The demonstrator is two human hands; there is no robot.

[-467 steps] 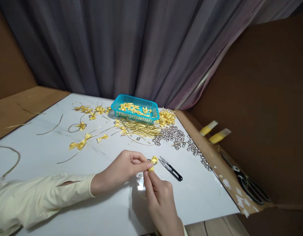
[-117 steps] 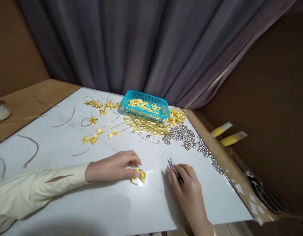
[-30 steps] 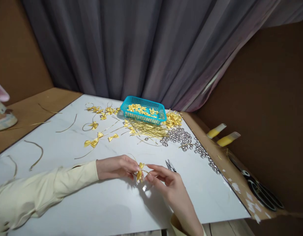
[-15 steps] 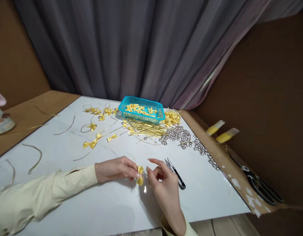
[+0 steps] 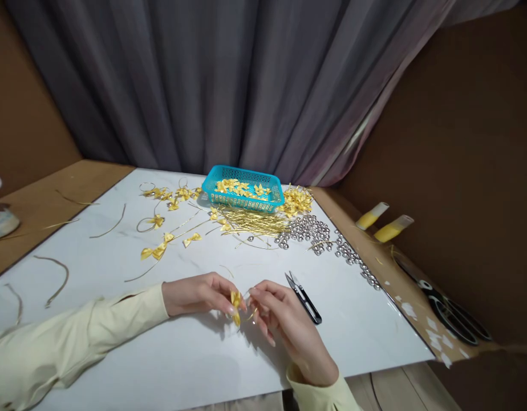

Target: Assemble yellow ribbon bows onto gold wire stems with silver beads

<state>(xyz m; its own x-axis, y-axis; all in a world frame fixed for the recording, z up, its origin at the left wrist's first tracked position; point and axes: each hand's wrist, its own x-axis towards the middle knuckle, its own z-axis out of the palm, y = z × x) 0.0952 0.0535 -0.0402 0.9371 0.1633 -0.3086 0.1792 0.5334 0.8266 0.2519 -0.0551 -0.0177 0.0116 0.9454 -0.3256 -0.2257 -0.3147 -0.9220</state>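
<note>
My left hand (image 5: 199, 294) and my right hand (image 5: 280, 317) meet over the white tabletop (image 5: 190, 354), both pinching a small yellow ribbon bow (image 5: 235, 299) with a thin gold wire attached. The bow stands upright between my fingertips, just above the table. Black thread snips (image 5: 304, 298) lie on the table just right of my right hand, untouched.
A teal basket (image 5: 243, 197) of yellow bows stands at the back, with gold wires (image 5: 250, 222), loose bows (image 5: 156, 250) and silver beads (image 5: 308, 231) spread before it. Black scissors (image 5: 447, 311) and two yellow tubes (image 5: 381, 222) lie on the cardboard at right.
My hands have come closer together on the bow, and my right hand has turned its fingers down onto the wire. The snips lie where they were.
</note>
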